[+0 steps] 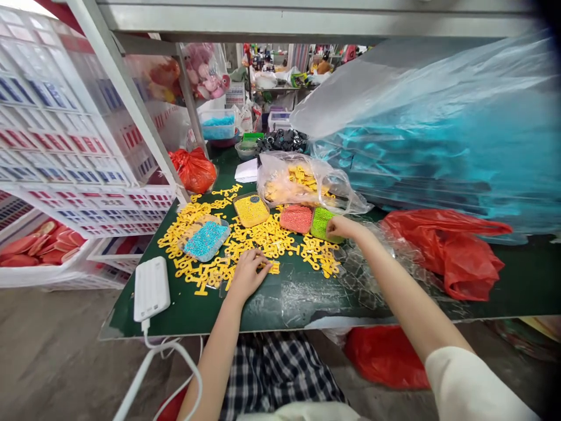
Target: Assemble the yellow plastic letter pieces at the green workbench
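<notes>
My left hand (pixel 250 273) rests low over the green tabletop, thumb and fingertips closed at the edge of a small yellow plastic piece (pixel 274 268). My right hand (pixel 339 227) reaches into a box of green beads (pixel 322 217). Its fingers are bunched together, and whatever is between them is hidden. Just left of that box is one of pink-red beads (pixel 297 218). Farther left are a box of yellow beads (pixel 251 211), with a dark round thing on top, and a tilted tray of blue beads (pixel 207 240). Loose yellow plastic pieces (pixel 263 237) surround these containers.
An open bag of yellow pieces (pixel 300 181) lies behind the boxes. Clear plastic pieces (pixel 368 269) and a red bag (pixel 456 251) lie right, before a big bag of blue material (pixel 438 146). A cabled power bank (pixel 151 289) sits left, near stacked crates (pixel 65 128).
</notes>
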{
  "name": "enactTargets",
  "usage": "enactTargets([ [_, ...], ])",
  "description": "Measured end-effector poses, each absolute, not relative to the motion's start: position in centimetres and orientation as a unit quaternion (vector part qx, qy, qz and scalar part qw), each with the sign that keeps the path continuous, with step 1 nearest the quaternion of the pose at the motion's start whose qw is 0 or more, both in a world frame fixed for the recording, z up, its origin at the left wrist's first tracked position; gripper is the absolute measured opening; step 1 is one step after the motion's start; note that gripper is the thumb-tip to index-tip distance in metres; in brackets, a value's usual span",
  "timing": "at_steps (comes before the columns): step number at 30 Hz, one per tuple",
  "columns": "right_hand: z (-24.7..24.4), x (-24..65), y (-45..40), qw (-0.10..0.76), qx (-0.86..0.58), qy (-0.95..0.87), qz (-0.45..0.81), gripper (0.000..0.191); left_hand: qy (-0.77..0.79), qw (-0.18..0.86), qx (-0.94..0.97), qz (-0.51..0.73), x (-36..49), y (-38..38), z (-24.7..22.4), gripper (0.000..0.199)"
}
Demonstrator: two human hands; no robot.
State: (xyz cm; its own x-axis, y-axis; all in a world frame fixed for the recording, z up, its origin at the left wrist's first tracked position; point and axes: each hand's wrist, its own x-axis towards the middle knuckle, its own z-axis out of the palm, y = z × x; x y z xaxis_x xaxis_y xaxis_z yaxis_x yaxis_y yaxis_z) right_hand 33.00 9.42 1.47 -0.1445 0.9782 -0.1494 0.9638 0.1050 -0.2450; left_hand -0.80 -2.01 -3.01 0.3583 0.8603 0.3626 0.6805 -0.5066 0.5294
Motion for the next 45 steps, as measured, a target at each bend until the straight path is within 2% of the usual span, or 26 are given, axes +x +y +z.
enactTargets([
  [2,2.1,33.0,8.9,0.035,-0.659,-0.741,0.126,0.004,0.470,0.147,0.819,0.295,-0.5,-2.0,-3.0,0.013],
  [8,3.1,30.0,4.8,0.118,-0.661,-0.739,0.057,0.020,0.473,0.136,0.830,0.263,0.0,-1.8,-3.4,0.013],
  [13,0.6,23.3,-0.6,0.170,-0.566,-0.801,0.098,0.015,0.484,0.118,0.823,0.274,-0.1,-1.8,-3.6,0.019],
  [16,-1.6,20.2,-2.9,0.252,-0.505,-0.816,0.123,0.015,0.500,0.111,0.808,0.291,-0.4,-1.8,-3.7,0.021],
  [18,-2.7,19.0,-3.6,0.276,-0.495,-0.814,0.125,0.015,0.501,0.113,0.806,0.295,-0.4,-1.7,-3.7,0.020],
  [24,-4.0,18.2,-4.0,0.253,-0.493,-0.825,0.111,0.014,0.492,0.129,0.815,0.278,-0.3,-1.8,-3.5,0.015],
  [37,-5.3,18.1,-4.5,0.285,-0.484,-0.825,0.058,0.017,0.501,0.159,0.815,0.243,-0.2,-2.1,-3.1,0.015],
  [45,-5.2,18.3,-4.5,0.277,-0.483,-0.830,0.039,0.022,0.504,0.168,0.812,0.242,-0.3,-2.2,-3.0,0.013],
])
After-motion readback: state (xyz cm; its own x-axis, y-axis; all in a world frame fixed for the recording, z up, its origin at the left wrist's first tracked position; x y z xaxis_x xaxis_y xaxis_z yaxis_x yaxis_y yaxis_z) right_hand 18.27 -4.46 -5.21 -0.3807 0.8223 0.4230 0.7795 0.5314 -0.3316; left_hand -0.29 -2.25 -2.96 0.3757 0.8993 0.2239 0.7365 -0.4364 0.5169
